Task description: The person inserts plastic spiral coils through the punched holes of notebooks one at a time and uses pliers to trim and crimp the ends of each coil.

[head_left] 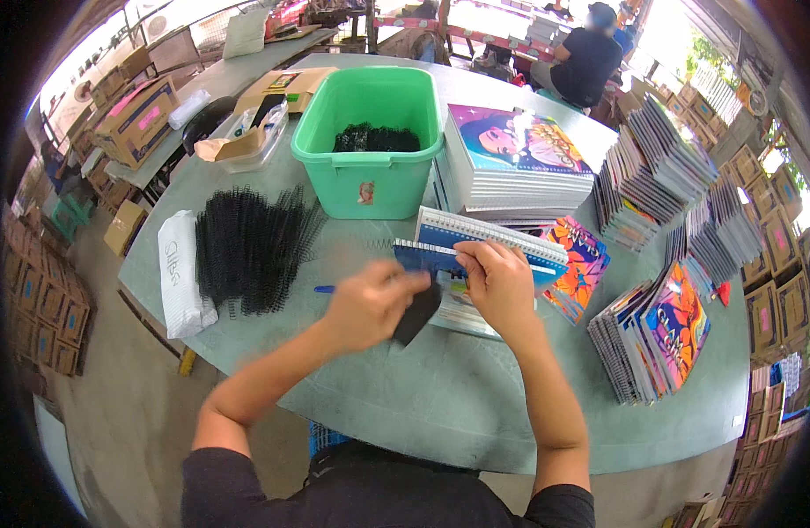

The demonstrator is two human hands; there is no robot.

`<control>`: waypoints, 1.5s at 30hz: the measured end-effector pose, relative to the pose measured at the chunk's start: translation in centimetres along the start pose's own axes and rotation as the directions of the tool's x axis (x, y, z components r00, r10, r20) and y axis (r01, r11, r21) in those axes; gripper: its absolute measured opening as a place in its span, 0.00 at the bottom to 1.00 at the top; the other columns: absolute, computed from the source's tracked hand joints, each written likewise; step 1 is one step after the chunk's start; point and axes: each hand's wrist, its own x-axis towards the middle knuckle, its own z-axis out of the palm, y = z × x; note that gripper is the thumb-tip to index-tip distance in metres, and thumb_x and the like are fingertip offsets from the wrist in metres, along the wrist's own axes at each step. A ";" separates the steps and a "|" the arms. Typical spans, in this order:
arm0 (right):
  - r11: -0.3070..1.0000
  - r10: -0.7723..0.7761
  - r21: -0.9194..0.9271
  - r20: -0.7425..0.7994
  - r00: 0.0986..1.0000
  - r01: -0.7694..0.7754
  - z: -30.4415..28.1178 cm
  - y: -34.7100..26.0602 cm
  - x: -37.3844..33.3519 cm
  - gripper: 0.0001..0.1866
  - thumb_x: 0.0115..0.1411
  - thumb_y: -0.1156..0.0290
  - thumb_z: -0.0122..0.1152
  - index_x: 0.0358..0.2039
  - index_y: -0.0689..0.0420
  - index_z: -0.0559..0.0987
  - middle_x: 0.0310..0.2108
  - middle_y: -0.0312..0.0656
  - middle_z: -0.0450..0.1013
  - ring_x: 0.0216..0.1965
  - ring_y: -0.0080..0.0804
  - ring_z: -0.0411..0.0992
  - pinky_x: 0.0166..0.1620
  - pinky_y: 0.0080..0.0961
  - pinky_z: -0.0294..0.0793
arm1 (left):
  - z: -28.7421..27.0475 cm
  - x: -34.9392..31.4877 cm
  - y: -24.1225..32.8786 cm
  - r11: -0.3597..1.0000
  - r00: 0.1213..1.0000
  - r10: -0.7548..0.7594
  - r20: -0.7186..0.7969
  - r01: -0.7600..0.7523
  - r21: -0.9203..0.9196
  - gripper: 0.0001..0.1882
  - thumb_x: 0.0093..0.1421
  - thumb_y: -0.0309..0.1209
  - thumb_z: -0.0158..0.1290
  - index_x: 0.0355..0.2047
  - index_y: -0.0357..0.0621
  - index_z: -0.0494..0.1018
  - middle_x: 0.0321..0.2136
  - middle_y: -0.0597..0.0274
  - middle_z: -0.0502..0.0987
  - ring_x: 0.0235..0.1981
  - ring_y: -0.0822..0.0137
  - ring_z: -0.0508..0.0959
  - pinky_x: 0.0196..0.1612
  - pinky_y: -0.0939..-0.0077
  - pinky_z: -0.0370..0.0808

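My right hand (502, 277) pinches the top edge of a notebook (423, 257) with a blue cover, beside the row of holes along its spine. A thin black spiral coil (376, 244) sticks out at the left end of that edge. My left hand (370, 304) is curled and blurred close to the notebook's left part; whatever its fingers hold is hidden. Below it hangs a flat black piece (416, 312), perhaps a cover. Behind the held notebook lies a white-edged stack with a blue-covered notebook (493, 236) on top. A blue pen (324, 289) lies left of my left hand.
A green tub (367, 189) holds black coils. More black coils (255, 251) lie beside a white packet (180, 277). Notebook stacks (519, 172) stand behind; bound notebooks (656, 330) pile up at right on the table (405, 422). A person (588, 62) sits far back.
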 end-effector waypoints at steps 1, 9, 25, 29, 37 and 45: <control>0.999 -0.033 -0.009 -0.051 0.998 0.032 -0.1 0.1 -0.3 0.05 0.54 0.72 0.57 0.31 0.56 0.78 0.24 0.41 0.73 0.29 0.39 0.72 0.35 0.32 0.66 | -1.1 1.3 1.5 0.999 0.990 -0.021 -0.141 0.017 -0.027 0.16 0.44 0.18 0.56 0.36 0.46 0.75 0.32 0.58 0.74 0.33 0.59 0.74 0.37 0.68 0.72; 1.000 -0.029 0.009 -0.009 1.000 0.029 -0.1 0.6 -0.5 0.08 0.54 0.75 0.55 0.35 0.57 0.77 0.28 0.43 0.74 0.33 0.43 0.72 0.39 0.36 0.68 | -1.7 2.7 1.2 0.993 0.974 -0.113 -0.197 0.116 0.004 0.15 0.47 0.18 0.56 0.37 0.42 0.75 0.32 0.59 0.73 0.34 0.62 0.74 0.38 0.72 0.71; 0.454 0.550 0.804 0.086 0.831 -0.384 -3.3 6.8 -5.5 0.11 0.52 0.71 0.66 0.33 0.64 0.79 0.30 0.37 0.76 0.31 0.18 0.70 0.37 0.16 0.68 | -0.9 6.3 1.7 0.918 0.855 -0.351 -0.381 0.234 -0.322 0.18 0.49 0.22 0.57 0.42 0.44 0.74 0.31 0.56 0.71 0.35 0.60 0.74 0.38 0.73 0.71; 0.400 0.607 0.862 0.006 0.795 -0.311 -1.9 6.4 -5.5 0.11 0.52 0.72 0.66 0.34 0.64 0.79 0.31 0.39 0.76 0.32 0.19 0.70 0.38 0.15 0.67 | 0.2 5.0 2.0 0.990 0.967 -0.125 0.222 0.137 -0.042 0.14 0.52 0.20 0.54 0.41 0.39 0.72 0.34 0.61 0.73 0.36 0.69 0.75 0.37 0.75 0.73; 0.423 0.606 0.857 -0.026 0.795 -0.295 -1.8 6.0 -5.6 0.10 0.52 0.73 0.65 0.34 0.63 0.79 0.29 0.37 0.76 0.29 0.15 0.69 0.34 0.13 0.67 | 3.1 4.2 3.5 0.974 0.900 0.169 0.402 -0.089 -0.210 0.18 0.46 0.22 0.57 0.40 0.51 0.76 0.33 0.58 0.74 0.36 0.60 0.75 0.42 0.70 0.73; 0.348 0.621 0.899 -0.010 0.784 -0.265 -1.6 5.9 -5.7 0.12 0.53 0.71 0.66 0.36 0.63 0.78 0.29 0.37 0.76 0.29 0.16 0.70 0.32 0.10 0.66 | 3.4 5.5 3.9 0.976 0.961 0.132 0.241 -0.083 -0.203 0.13 0.50 0.20 0.55 0.38 0.41 0.74 0.35 0.59 0.73 0.34 0.66 0.76 0.36 0.73 0.73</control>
